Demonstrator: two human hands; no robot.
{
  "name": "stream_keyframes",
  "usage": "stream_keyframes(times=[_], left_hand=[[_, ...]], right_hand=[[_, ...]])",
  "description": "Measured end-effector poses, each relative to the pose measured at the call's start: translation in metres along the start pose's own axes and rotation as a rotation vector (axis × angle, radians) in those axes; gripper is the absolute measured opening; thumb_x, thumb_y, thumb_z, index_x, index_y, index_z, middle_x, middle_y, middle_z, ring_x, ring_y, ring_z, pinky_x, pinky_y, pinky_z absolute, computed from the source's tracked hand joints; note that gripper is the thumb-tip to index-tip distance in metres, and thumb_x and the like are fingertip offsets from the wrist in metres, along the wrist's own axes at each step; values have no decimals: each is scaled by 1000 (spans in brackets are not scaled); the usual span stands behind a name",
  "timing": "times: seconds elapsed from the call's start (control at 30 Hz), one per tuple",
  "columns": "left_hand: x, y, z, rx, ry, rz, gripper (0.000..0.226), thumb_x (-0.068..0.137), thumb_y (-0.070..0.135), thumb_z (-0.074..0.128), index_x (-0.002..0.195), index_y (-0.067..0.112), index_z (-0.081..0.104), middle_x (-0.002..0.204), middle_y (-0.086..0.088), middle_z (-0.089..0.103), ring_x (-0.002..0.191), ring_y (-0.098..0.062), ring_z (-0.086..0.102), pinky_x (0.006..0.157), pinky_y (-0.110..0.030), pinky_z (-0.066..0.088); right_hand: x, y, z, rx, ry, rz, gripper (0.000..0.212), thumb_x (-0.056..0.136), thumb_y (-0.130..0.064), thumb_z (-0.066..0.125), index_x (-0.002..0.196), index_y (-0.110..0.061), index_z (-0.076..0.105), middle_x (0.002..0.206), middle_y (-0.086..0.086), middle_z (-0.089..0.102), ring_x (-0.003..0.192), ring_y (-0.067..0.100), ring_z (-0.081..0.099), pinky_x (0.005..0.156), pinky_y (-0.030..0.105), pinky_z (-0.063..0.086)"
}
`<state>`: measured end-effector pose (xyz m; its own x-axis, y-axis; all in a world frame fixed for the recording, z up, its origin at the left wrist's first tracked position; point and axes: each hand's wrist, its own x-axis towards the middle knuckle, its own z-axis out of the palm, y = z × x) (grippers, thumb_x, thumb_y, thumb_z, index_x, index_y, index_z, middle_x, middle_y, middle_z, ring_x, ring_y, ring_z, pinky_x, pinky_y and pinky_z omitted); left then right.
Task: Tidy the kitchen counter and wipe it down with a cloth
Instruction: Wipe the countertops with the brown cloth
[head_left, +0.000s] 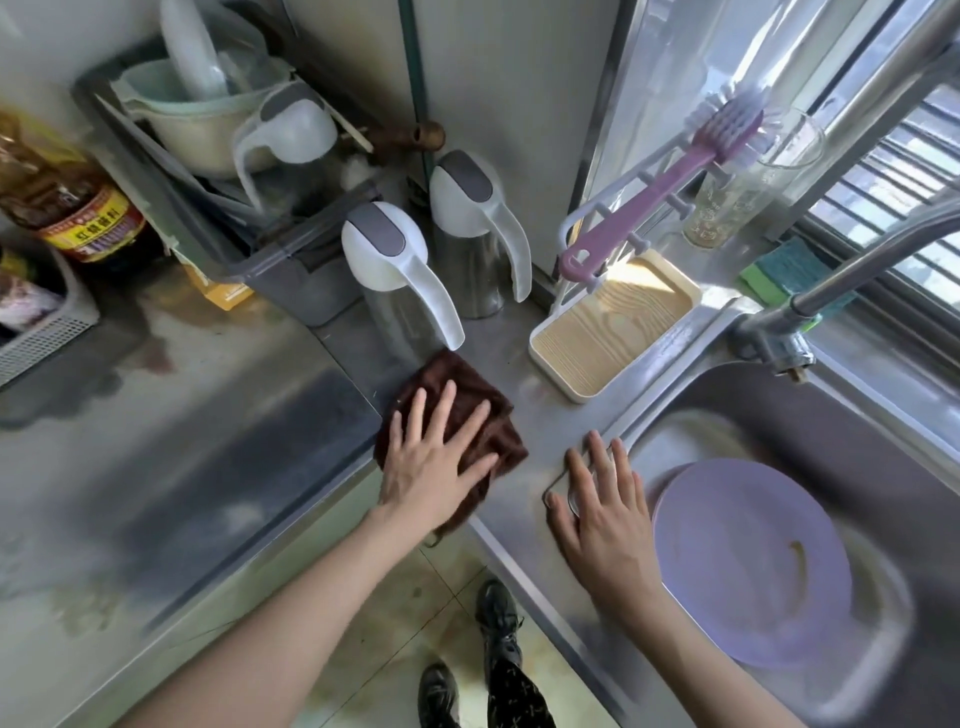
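Hands flat, left on fuzzy brown cloth

Brown cloth partly hidden under left hand, sauce bottle cropped (label unreadable), counter blurred

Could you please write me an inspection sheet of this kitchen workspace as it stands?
Surface: steel counter, stained at left.
Job's things: brown cloth flat on counter.
Clutter: two jugs, wood-look tray, purple brush, dish rack, sauce bottle, glass.
Hands: left hand presses cloth; right hand flat on sink edge.
Cables: nothing seen.
Surroundings: sink holding purple plate, faucet, window.
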<state>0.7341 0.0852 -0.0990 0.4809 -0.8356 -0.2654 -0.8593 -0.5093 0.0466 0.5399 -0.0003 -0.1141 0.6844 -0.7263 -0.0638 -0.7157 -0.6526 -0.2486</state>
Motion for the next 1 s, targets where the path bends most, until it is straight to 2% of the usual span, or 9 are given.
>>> stream_keyframes(times=[0.13,0.23,0.33,0.4,0.53,0.63,0.77,0.9,1.0], left_hand=[[-7,24,2,-60,-46,-59,64,84,63,18,144,40,10,156,-12,6,141,-42,7,108,-63,14],[-49,43,12,-7,-20,95,62,83,59,27,141,37,26,150,-14,30,133,-44,32,97,-64,37],[-65,40,17,14,-75,173,62,82,62,26,139,40,28,149,-10,33,131,-42,37,94,-64,40],[-49,30,11,-6,-42,61,59,84,64,23,140,43,24,153,-7,25,135,-43,30,96,-70,33],[-7,6,-7,-165,-58,-287,54,92,55,23,142,47,3,157,-4,-9,142,-38,-10,102,-72,10],[2,-5,-19,-87,-32,-381,51,96,46,24,144,42,5,157,-7,-5,142,-39,-7,106,-67,6],[3,-34,-23,-10,-26,-536,51,99,37,24,146,32,6,157,-12,0,142,-38,-5,109,-62,6],[-11,-52,-23,-25,-52,-582,51,99,39,24,146,35,5,156,-16,-1,142,-38,-5,109,-63,7],[-26,-63,-21,-77,-55,-653,51,98,42,25,145,35,6,155,-20,-1,142,-40,-4,108,-64,7]], right_hand=[[0,0,1,-13,-10,8,58,94,-48,29,134,-11,48,148,12,36,140,30,19,109,43,21],[0,1,1,-5,-25,4,60,95,-50,25,134,-11,47,149,12,36,140,30,18,109,41,19],[-1,2,-1,21,-42,17,63,96,-53,18,136,-12,45,151,10,33,141,29,16,110,44,26],[-1,2,-1,50,-47,20,60,95,-51,25,137,-13,45,152,9,31,142,28,15,110,46,26],[-1,2,0,63,-60,21,60,94,-50,26,139,-13,42,154,8,27,144,27,11,113,46,19],[-2,-2,-4,52,-81,23,62,93,-49,21,140,-13,39,154,9,25,144,28,10,114,46,11],[3,-20,-9,11,-70,14,55,94,-39,26,128,-5,51,147,19,36,138,37,27,111,48,16],[17,-65,-12,38,-102,-159,55,98,-39,17,123,-7,54,144,21,40,135,37,34,109,51,20],[30,-102,-15,49,-130,-280,52,96,-36,23,126,-6,53,145,21,38,137,37,28,107,51,12]])
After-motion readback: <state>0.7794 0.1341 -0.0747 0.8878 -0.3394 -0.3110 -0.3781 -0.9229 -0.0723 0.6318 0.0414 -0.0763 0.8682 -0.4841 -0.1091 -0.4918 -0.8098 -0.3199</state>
